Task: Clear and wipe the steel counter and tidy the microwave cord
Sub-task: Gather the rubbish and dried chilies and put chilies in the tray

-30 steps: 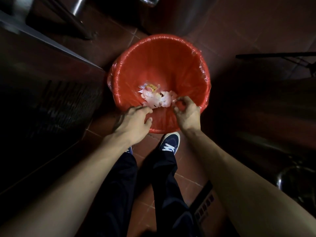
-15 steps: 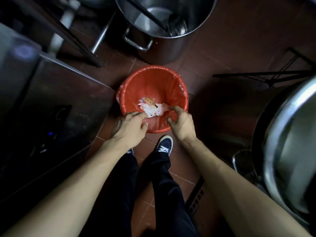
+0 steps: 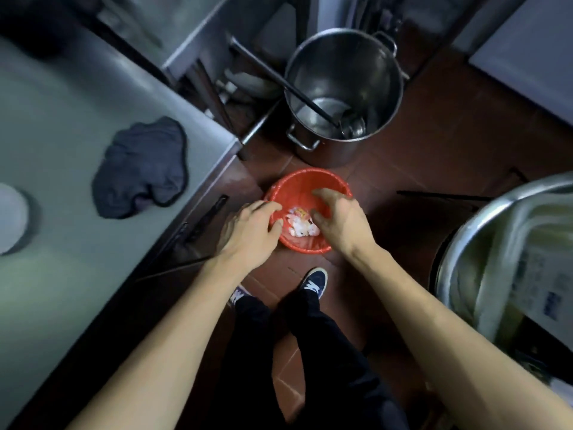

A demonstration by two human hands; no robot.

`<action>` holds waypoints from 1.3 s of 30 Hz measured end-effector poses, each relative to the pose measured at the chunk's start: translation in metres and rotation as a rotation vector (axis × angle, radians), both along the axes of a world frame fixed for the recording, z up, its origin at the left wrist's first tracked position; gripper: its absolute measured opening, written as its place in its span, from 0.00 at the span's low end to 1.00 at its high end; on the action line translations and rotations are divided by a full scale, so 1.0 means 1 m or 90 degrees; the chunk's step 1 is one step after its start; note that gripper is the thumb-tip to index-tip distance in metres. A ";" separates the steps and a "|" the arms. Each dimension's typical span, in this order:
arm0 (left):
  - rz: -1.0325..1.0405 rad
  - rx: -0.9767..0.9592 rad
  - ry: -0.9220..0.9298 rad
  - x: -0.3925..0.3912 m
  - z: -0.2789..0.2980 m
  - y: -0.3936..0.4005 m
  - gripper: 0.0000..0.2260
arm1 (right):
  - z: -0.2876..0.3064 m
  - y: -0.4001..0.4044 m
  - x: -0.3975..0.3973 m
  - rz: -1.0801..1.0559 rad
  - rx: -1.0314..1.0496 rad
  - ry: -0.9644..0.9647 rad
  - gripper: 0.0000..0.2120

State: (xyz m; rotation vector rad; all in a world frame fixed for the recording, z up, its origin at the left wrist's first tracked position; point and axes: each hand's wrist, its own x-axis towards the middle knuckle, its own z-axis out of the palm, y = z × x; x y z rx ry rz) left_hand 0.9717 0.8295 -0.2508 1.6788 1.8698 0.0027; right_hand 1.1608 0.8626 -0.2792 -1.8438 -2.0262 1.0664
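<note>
A red bin (image 3: 305, 181) with a plastic liner stands on the tiled floor in front of my feet. White scraps and a small wrapper (image 3: 300, 224) lie at its bottom. My left hand (image 3: 249, 229) hovers over the bin's left rim, fingers apart and empty. Above the right side of the bin is my right hand (image 3: 339, 220), fingers spread, holding nothing. The steel counter (image 3: 62, 268) fills the left of the view. A crumpled dark grey cloth (image 3: 142, 167) lies on it.
A big steel stockpot (image 3: 341, 97) with utensils inside stands on the floor behind the bin. A large steel basin (image 3: 483, 218) is at the right. The edge of a white round object (image 3: 11, 217) shows on the counter's far left.
The view has risen away from the bin, bringing the counter and cloth into sight. Both hands have lifted off the bin's near rim and their fingers have spread apart.
</note>
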 end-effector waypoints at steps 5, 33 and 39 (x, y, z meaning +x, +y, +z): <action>0.089 0.055 0.008 -0.041 0.054 -0.027 0.14 | 0.055 -0.010 -0.044 0.092 0.056 0.044 0.18; 0.455 0.266 0.136 -0.290 0.175 -0.396 0.17 | 0.212 -0.262 -0.369 0.562 0.282 0.090 0.19; 0.536 0.298 0.177 -0.326 0.201 -0.478 0.17 | 0.234 -0.324 -0.420 0.635 0.285 0.145 0.19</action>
